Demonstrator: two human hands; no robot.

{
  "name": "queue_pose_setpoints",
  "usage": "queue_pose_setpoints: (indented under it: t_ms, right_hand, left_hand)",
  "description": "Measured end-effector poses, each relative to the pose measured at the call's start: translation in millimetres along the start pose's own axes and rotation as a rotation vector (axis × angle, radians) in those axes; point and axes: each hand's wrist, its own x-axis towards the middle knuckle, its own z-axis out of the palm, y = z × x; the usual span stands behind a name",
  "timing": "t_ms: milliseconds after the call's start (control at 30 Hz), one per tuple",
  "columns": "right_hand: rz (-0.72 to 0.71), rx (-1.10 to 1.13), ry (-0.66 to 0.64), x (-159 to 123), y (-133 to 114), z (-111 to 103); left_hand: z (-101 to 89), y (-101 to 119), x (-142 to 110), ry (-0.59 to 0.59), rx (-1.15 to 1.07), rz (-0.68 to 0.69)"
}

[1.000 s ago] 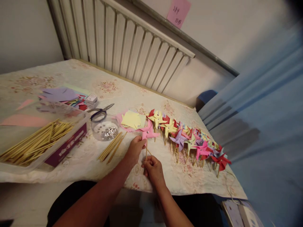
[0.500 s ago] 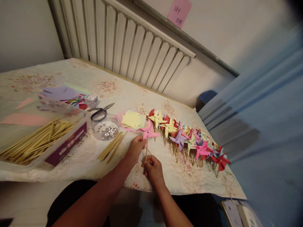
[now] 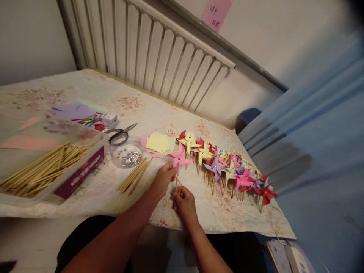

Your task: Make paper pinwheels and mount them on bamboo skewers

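Observation:
A pink paper pinwheel (image 3: 182,159) on a thin wooden stick (image 3: 176,183) is held upright over the front of the table. My left hand (image 3: 165,177) pinches it at the lower edge of the paper, near the top of the stick. Lower down, my right hand (image 3: 183,199) has its fingers closed on the stick's lower part. A silvery pin head shows at the pinwheel's centre. Just to the right, rows of finished pinwheels (image 3: 216,167) in several colours stand on sticks. Left of my left hand lie several loose sticks (image 3: 133,176).
A clear round dish (image 3: 115,163) holds small metal pins, with scissors (image 3: 121,135) behind it. At the left stands a plastic box (image 3: 98,149) of sticks. Yellow paper squares (image 3: 159,143) lie behind my hands. Purple sheets and scraps (image 3: 71,111) sit farther back beside a small white box (image 3: 110,117).
Both hands keep their hold on the pinwheel and stick. The pink blades look shifted very slightly; otherwise almost nothing differs.

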Motion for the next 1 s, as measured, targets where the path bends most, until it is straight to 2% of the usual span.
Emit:
queue_pose_setpoints:
  t_ms: [467,900,1000]
  right_hand:
    - [-0.012,-0.011,-0.002,-1.0,0.1,-0.2]
    - [-0.014,0.007,-0.021,-3.8,-2.3,0.4]
    - [-0.016,0.024,0.044,-5.1,2.0,-1.5]
  left_hand:
    - [1.5,1.2,-1.1,-0.051,0.019,-0.001]
    - [2.7,-0.4,-0.6,-0.013,0.048,0.019]
    - [1.5,-0.3,0.7,-0.008,0.043,0.023]
